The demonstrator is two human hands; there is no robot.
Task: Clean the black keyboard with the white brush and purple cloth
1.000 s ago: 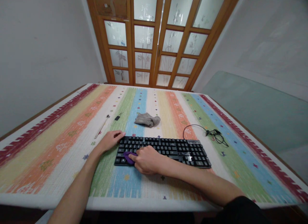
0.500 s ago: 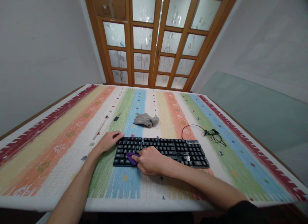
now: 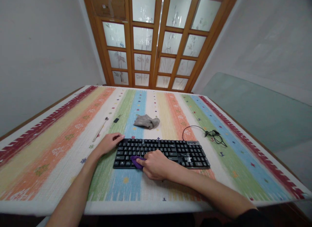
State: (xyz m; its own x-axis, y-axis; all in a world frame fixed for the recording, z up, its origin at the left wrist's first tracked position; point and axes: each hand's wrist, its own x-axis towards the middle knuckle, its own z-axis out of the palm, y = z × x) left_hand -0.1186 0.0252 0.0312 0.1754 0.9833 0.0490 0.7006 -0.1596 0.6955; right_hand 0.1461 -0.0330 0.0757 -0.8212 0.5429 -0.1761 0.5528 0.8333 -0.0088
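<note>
Crumpled purple cloth on black plastic keyboard
Right grip pinching cloth; left grip can't tell. Probably light, limp: I'd hold bunched middle.

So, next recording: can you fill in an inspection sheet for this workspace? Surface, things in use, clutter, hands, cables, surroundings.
Surface: striped tablecloth, lying largely flat.
Things in use: black keyboard, lying keys up; purple cloth on its near left keys.
Clutter: crumpled grey cloth beyond the keyboard; slim brush-like stick and small black item to the left, the latter too small to identify.
Hands: left hand at the keyboard's far left corner; right hand holding the purple cloth against the keys.
Cables: black cable from the keyboard's far edge, bundled on the right.
Surroundings: wood-framed glazed doors ahead, plain walls; other people: nothing seen.
</note>
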